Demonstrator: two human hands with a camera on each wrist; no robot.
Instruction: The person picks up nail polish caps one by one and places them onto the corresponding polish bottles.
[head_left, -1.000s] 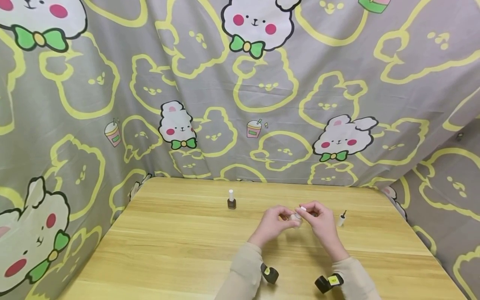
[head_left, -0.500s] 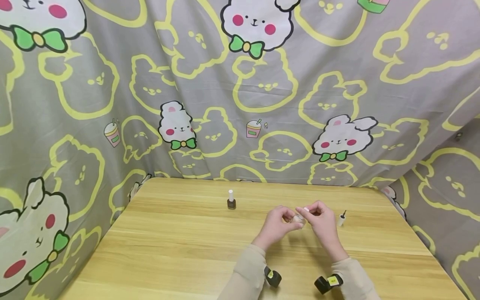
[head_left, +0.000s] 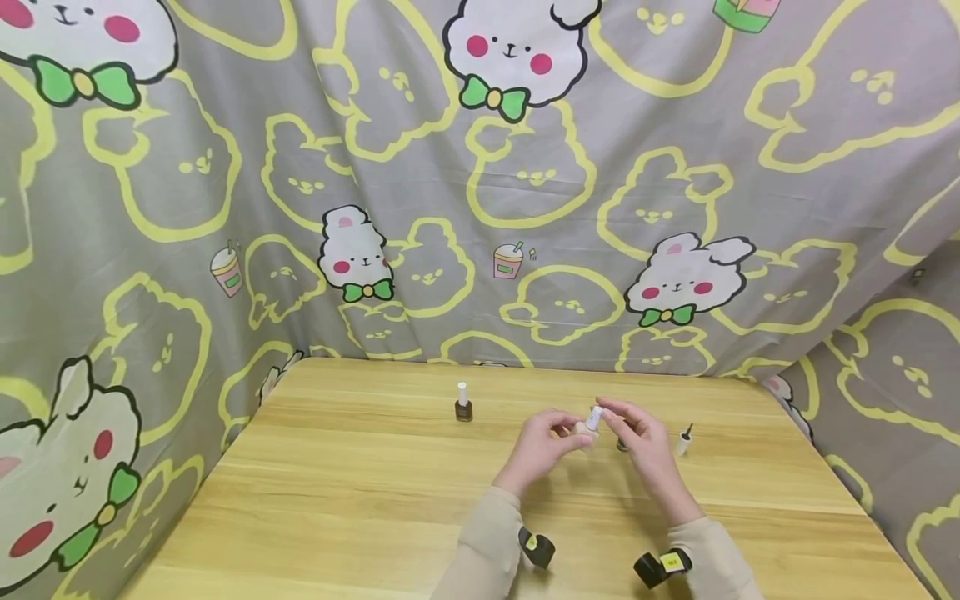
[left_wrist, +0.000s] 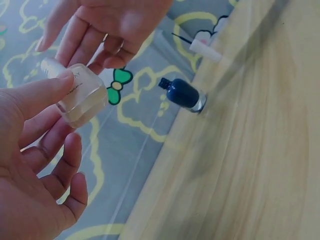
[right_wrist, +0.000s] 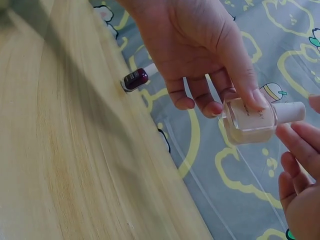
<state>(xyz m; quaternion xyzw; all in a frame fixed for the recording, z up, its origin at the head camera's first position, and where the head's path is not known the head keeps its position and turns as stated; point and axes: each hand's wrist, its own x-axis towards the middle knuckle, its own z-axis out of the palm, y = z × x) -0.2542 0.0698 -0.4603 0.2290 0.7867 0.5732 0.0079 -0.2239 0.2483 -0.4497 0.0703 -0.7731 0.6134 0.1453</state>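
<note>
My left hand (head_left: 547, 446) pinches a pale, see-through nail polish bottle (right_wrist: 250, 120) by its glass body, between thumb and fingers. Its white cap (right_wrist: 290, 112) sits on the neck and points toward my right hand (head_left: 641, 437). Around that cap, the thumb and fingers of my right hand are spread and loosely bent; whether they touch it is hard to tell. Behind the right hand stands an uncapped dark nail polish bottle (left_wrist: 185, 94), mostly hidden in the head view. To its right, a white brush cap (head_left: 683, 442) stands with the dark brush upward.
A capped dark nail polish bottle (head_left: 463, 407) stands upright at the back of the wooden table (head_left: 337, 467), left of my hands. A grey patterned curtain (head_left: 435, 183) hangs behind the table and along its sides.
The fingers of my right hand have loosened and spread about the cap, so the white cap shows more fully. The held bottle has shifted slightly left and tilted up.
</note>
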